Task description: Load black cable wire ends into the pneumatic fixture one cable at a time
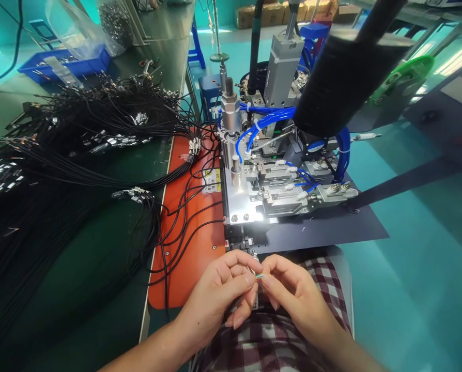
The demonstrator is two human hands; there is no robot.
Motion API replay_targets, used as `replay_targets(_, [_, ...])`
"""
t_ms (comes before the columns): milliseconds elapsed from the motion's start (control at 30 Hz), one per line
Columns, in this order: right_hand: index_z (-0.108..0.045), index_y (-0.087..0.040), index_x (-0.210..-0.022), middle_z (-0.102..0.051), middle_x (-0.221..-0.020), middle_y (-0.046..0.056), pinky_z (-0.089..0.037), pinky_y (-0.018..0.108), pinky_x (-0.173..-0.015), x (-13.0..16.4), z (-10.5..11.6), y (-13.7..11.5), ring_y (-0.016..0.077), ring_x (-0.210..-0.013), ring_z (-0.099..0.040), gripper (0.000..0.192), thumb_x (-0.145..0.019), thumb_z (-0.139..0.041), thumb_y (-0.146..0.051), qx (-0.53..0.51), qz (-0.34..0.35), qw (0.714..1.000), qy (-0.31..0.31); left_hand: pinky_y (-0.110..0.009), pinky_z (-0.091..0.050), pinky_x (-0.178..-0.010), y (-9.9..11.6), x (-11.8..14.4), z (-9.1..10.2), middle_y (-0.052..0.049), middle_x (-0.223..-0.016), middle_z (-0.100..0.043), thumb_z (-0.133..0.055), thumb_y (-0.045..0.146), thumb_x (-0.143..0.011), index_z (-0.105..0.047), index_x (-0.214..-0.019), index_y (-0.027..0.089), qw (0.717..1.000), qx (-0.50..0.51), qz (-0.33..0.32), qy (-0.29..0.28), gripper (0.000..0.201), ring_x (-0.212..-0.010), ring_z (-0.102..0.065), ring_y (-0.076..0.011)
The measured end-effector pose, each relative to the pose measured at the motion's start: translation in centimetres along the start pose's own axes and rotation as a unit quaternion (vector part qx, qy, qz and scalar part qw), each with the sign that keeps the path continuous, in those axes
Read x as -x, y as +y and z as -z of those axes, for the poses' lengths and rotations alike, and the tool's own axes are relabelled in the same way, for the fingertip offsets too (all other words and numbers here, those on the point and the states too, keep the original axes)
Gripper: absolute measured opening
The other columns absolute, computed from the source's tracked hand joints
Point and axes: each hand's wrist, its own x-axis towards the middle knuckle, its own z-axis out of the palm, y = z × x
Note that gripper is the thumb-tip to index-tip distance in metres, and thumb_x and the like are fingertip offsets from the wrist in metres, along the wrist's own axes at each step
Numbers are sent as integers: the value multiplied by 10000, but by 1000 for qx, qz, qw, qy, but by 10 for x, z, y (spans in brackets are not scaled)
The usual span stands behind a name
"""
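Thin coloured wires (259,276) show between my fingertips, just in front of the machine's near edge. My left hand (229,289) is closed, with thumb and forefinger pinching the wires from the left. From the right, my right hand (289,289) pinches the same wires, its fingertips almost touching those of the left. What the wires run into is hidden by my fingers. Beyond the hands stands a metal machine (246,201) with blue air tubes (270,119), fixed beside an orange-red plate (192,227).
Black cables with metal connectors (138,194) cover much of the dark green table (99,248) at left. A blue tray (68,64) stands at its far end. A thick black cylinder (335,82) hangs over the machine's right side. Several cables cross the orange-red plate.
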Motion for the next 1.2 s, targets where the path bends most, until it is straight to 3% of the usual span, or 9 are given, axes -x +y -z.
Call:
replay_targets(233, [-510, -184, -716, -445, -595, -55, -309, 226, -498, 0, -4, 1, 93, -517, -376, 267, -855, -580, -401, -2, -22, 1000, 0, -148, -191, -379, -3, -3, 0, 41, -539, -552, -634, 269, -815, -541, -784, 144, 998, -9, -4, 66, 159, -347, -321, -1])
replay_targets(467, [-511, -198, -730, -448, -611, -53, -348, 228, -533, 4, 0, 6, 108, -556, -409, 237, -891, -550, -368, 17, 7, 1000, 25, -145, -196, -382, -3, -2, -4, 41, -550, -547, -643, 260, -797, -534, -754, 145, 996, -45, 1, 81, 164, -356, -319, -2])
replay_targets(733, [-574, -184, -740, -495, -610, -43, -358, 230, -507, -1, 16, -1, 101, -520, -422, 209, -836, -613, -365, 29, 8, 1000, -3, -152, -196, -369, -4, -1, -6, 42, -527, -536, -636, 273, -804, -529, -739, 146, 997, -51, -2, 63, 178, -347, -309, -6])
replay_targets(1200, [-575, -165, -661, -489, -556, -52, -331, 199, -450, -8, 18, -4, 68, -461, -399, 251, -793, -663, -359, -39, -24, 997, -67, -132, -185, -340, -3, 1, -4, 31, -526, -551, -640, 243, -779, -549, -744, 138, 999, -29, 14, 33, 143, -336, -337, -4])
